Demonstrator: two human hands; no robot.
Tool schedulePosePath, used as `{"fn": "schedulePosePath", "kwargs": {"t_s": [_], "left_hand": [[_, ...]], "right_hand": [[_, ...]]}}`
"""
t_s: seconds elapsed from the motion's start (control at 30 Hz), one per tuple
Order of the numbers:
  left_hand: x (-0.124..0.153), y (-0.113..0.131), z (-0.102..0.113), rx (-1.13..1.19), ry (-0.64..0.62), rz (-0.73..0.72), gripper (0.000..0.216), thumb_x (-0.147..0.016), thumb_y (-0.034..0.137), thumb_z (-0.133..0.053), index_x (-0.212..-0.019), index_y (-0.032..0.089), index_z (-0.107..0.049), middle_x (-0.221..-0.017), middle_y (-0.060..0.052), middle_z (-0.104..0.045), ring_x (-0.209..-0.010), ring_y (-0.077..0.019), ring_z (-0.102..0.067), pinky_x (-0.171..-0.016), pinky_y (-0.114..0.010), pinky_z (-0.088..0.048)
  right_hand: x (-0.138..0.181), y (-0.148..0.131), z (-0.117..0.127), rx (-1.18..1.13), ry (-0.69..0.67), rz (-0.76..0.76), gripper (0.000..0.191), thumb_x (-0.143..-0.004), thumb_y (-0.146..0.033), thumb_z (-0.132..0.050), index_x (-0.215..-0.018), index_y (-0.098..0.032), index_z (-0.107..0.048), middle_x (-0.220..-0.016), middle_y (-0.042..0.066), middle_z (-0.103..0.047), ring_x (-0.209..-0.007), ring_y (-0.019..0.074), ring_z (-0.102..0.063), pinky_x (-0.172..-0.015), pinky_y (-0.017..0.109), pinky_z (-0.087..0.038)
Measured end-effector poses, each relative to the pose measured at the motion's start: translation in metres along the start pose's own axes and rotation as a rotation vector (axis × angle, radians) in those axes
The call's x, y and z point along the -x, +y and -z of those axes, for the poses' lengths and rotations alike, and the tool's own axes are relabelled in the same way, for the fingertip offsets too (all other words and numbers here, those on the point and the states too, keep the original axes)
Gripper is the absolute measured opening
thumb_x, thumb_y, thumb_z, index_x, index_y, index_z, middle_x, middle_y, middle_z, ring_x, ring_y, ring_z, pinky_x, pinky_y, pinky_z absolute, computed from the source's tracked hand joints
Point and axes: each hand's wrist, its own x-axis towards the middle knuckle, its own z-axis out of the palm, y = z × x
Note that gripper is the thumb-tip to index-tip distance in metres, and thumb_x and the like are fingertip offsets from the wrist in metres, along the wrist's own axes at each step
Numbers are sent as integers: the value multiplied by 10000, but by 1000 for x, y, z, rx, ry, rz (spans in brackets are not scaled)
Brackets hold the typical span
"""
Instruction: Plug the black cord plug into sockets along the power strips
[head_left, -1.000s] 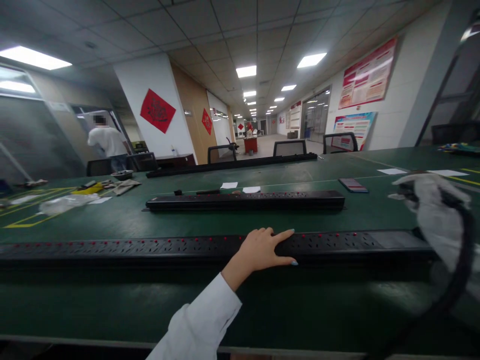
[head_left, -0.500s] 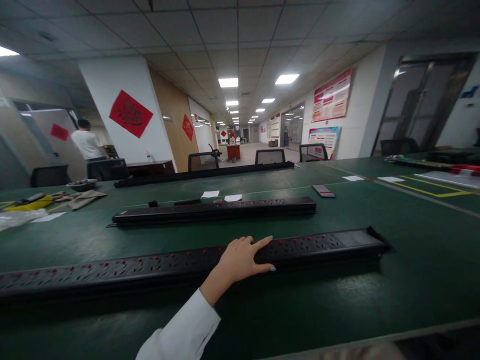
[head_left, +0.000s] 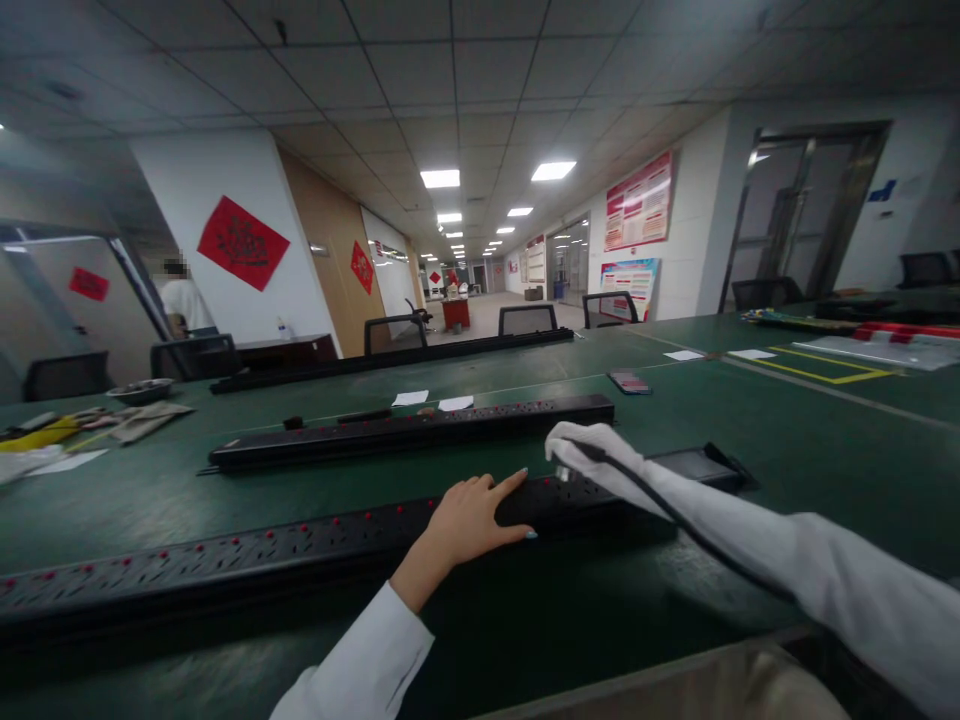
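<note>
Foremost, left hand (head_left: 474, 517), fingers open flat atop power strip (head_left: 300, 545); right hand (head_left: 591, 458) just beyond fingertips, grip indiscernible.

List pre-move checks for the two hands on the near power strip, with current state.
1. Bracing: left hand lies flat on near power strip: ok.
2. Grip: what right hand holds is hidden under white fabric: cannot tell.
3. Routing: black cable runs along the right sleeve, apart from the left hand: ok.
4. Support: the strip's right end rests on green table: ok.
5. Spacing: second power strip lies apart, behind: ok.
</note>
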Motion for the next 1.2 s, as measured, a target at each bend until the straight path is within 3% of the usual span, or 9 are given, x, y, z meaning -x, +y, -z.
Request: {"fn": "schedulePosePath", "kwargs": {"t_s": [0.1, 0.2, 0.5, 0.73, 0.97, 1.1, 1.2], "left_hand": [[-1, -1, -3, 25, 4, 29, 846, -691, 727, -315, -1361, 233, -165, -1023, -93, -565, -929, -256, -551, -782, -359, -412], [-1, -1, -6, 53, 9, 55, 958, -673, 742, -318, -1367, 116, -107, -1108, -148, -545, -990, -261, -530, -819, -352, -393], [0, 0, -1, 77, -35, 78, 978, -673, 726, -349, -1371, 112, -48, -1191, -156, -505, -1029, -270, -516, -829, -348, -371], [-1, 1, -3, 79, -23, 94, 920, -680, 716, -343, -1354, 114, -174, -1170, -152, -526, -1005, -276, -529, -841, -367, -380], [-3, -11, -22, 106, -32, 131, 878, -675, 708, -329, -1348, 155, -225, -1101, -120, -578, -989, -294, -547, -834, -398, -399], [-8, -14, -28, 142, 1, 109, 902, -669, 709, -337, -1342, 114, -249, -1078, -143, -584, -984, -319, -543, -872, -448, -372], [-7, -21, -14, 282, 93, 3, 853, -670, 693, -369, -1353, 202, -222, -1289, -81, -445, -1153, -317, -414, -968, -456, -294]], "right_hand": [[-8, 2, -33, -45, -114, 104, 271, -848, -376, -419, -859, -168, -593, -727, -16, -589, -630, 80, -550, -578, 198, -431], [-13, 2, -56, -52, -245, 215, 288, -841, -357, -386, -751, -170, -585, -512, -43, -516, -474, 61, -480, -472, 174, -322], [-12, -3, -54, -11, -316, 245, 284, -834, -384, -350, -780, -188, -548, -527, -35, -510, -485, 62, -453, -494, 173, -255], [-10, -10, -58, 99, -286, 189, 290, -814, -419, -360, -772, -192, -536, -527, -27, -527, -484, 67, -457, -474, 183, -212], [-6, -18, -69, 201, -212, 110, 359, -829, -494, -296, -803, -230, -538, -500, -45, -511, -453, 73, -439, -437, 199, -150], [-3, -16, -75, 233, -193, 78, 393, -818, -547, -293, -773, -237, -530, -532, -45, -523, -485, 75, -455, -438, 199, -161], [-3, -16, -72, 232, -204, 80, 392, -815, -550, -299, -773, -236, -530, -540, -46, -521, -485, 70, -446, -439, 199, -166]]}}
